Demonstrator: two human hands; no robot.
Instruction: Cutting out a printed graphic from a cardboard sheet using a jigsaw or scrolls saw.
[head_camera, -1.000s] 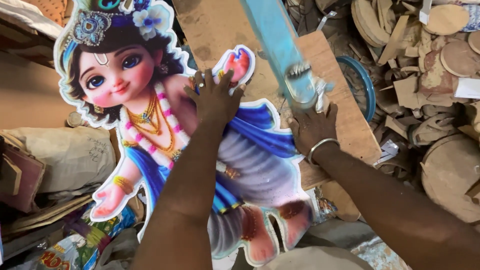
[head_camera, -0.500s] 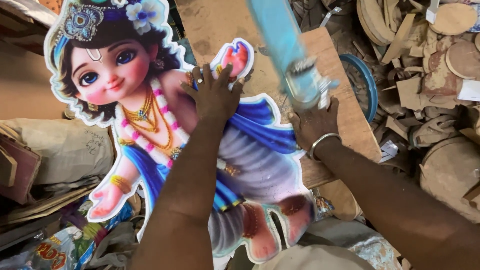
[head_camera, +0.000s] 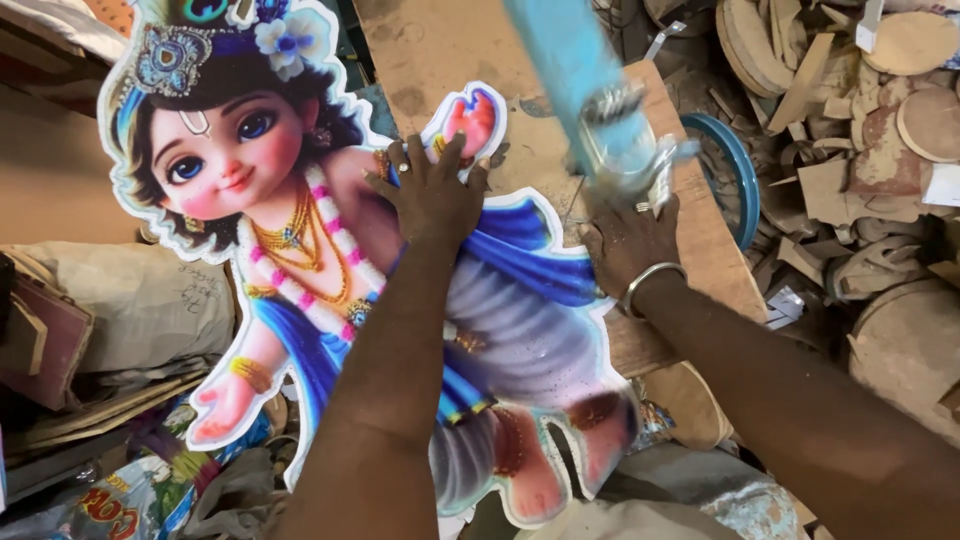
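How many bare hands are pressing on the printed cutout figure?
2. The left hand lies flat on the cutout figure near its raised arm. The right hand presses its right edge, beside the blue machine arm. No other hands show.

right: wood offcuts (head_camera: 850, 190) crowd | left: sacks (head_camera: 130, 300) block

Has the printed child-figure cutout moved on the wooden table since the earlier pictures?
Yes. Measured against the wooden table, the cutout has slid slightly up and away from the person, toward the light blue saw arm, under the left hand.
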